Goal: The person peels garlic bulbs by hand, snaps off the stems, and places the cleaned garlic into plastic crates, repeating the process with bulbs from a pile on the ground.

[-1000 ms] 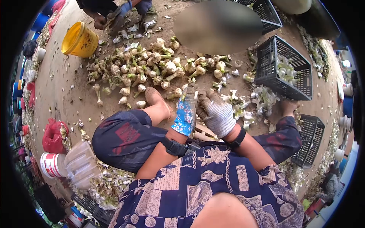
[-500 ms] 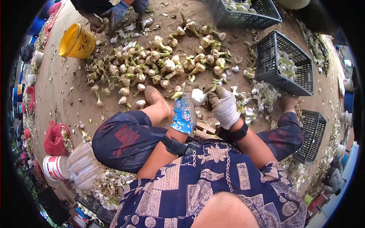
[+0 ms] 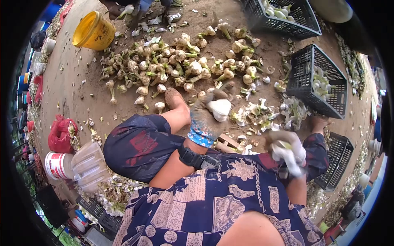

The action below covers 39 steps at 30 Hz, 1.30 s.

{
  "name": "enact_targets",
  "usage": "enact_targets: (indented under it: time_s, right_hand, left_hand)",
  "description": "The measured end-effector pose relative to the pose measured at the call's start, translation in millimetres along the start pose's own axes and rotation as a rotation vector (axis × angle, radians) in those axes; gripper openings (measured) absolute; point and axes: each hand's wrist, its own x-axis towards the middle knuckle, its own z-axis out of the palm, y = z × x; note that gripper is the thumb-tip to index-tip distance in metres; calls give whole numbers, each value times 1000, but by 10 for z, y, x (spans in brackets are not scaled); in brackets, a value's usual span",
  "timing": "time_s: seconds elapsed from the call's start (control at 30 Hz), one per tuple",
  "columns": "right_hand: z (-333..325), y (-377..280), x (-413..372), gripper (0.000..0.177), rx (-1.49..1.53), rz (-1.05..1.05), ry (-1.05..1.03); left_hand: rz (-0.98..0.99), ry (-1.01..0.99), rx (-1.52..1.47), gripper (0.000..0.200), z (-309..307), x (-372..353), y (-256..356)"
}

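My left hand [image 3: 204, 111], in a soiled glove with a blue floral cuff, is closed around a white garlic bulb [image 3: 220, 110] above the ground between my legs. My right hand [image 3: 286, 148], in a pale glove, is off to the right over my thigh and smeared by motion. A whitish, slightly green patch shows at it, but I cannot make out whether its fingers hold anything. In front of my feet spreads a heap of unpeeled garlic bulbs [image 3: 162, 61] with stems. Loose garlic skins [image 3: 256, 112] lie between my hands and the right-hand crate.
A dark crate [image 3: 295, 86] with white bulbs stands at right, another crate [image 3: 283, 26] farther back. A third crate [image 3: 334, 160] is by my right knee. A yellow bucket [image 3: 94, 30] and a co-worker's gloved hand [image 3: 141, 6] are at far left. A plastic jug [image 3: 88, 166] sits left.
My right hand has come away from the bulb and swung right and toward me. My left hand keeps the bulb, now turned in its grasp. The whole view has shifted slightly.
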Motion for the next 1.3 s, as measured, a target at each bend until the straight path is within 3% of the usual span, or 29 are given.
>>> enact_targets:
  time_s: [0.07, 0.1, 0.13, 0.2, 0.23, 0.27, 0.33, 0.4, 0.47, 0.53, 0.57, 0.6, 0.67, 0.7, 0.73, 0.8, 0.87, 0.93, 1.03, 1.07, 1.13, 1.2, 1.23, 1.27, 1.3]
  right_hand:
    - [-50, 420, 487, 32, -1406, 108, 251]
    - [-105, 602, 604, 40, -1696, -333, 324]
    - [-82, 617, 709, 36, -1365, -493, 212]
    - [343, 239, 805, 29, -629, 67, 116]
    - [371, 272, 1063, 22, -1387, 193, -9]
    - [-41, 1367, 1482, 25, -1199, -402, 81]
    - [195, 1298, 1836, 40, -47, -185, 86]
    - [706, 538, 2231, 51, -1293, -434, -96]
    - [1085, 381, 2504, 60, -1178, -449, -191]
    - [1418, 341, 2835, 67, -1235, -361, -173]
    - [1522, 299, 3046, 67, -1240, -228, -260]
    - [1602, 286, 3245, 68, -1241, -94, -346]
    - [1667, 459, 3456, 67, -1257, -88, -304]
    - [1652, 666, 3556, 63, -1265, -143, -231]
    - [1606, 850, 3662, 60, -1274, -199, -159]
    - [1544, 820, 3746, 55, -1302, -140, -183]
    - [1450, 729, 3706, 42, -1342, -72, -199]
    - [1295, 737, 3615, 43, -1352, -121, -245]
    - [949, 804, 3291, 51, -892, -280, -99]
    - [828, 712, 3019, 51, -597, -263, -58]
    - [649, 432, 2470, 51, -290, -326, 63]
    - [592, 220, 1972, 51, -227, -383, 191]
    - [554, 298, 1831, 53, -132, -404, 165]
    - [584, 77, 1582, 58, -434, -509, 202]
    - [539, 51, 1436, 59, -527, -584, 185]
  left_hand:
    - [-57, -131, 212, 27, -53, 33, -137]
    - [-96, -96, 362, 29, -63, -3, -223]
    - [-130, -51, 507, 32, -83, -51, -287]
    - [-187, -129, 633, 28, -8, -150, -261]
    - [-220, -119, 596, 25, 70, -160, -233]
    - [-247, -117, 557, 23, 125, -149, -214]
    - [-189, -59, 597, 21, 91, -100, -164]
    - [-109, 75, 705, 18, 36, -88, -100]
    - [-30, 117, 742, 22, 59, -98, -7]
    - [-38, 217, 651, 23, -92, -38, 9]
    - [-76, 182, 795, 23, -363, -12, 10]
    - [313, 53, 1331, 22, -213, -39, 88]
    - [44, 283, 783, 20, -323, 21, 31]
    - [-12, 403, 753, 18, -301, 56, 51]
    - [545, 164, 1557, 15, -683, 98, -97]
    - [52, 520, 675, 13, -255, 90, 88]
    - [30, 531, 665, 13, -203, 131, 106]
    - [-10, 530, 669, 14, -235, 146, 98]
    - [56, 525, 670, 22, -294, 139, 93]
    - [102, 587, 732, 26, -284, 144, 66]
    - [209, 626, 766, 34, -348, 199, 23]
    - [119, 557, 652, 42, -619, 231, -37]
    - [-21, 523, 611, 44, -1064, 351, -144]
    - [-86, 400, 660, 43, -715, 304, -90]
    - [-55, 334, 668, 42, -637, 244, -140]
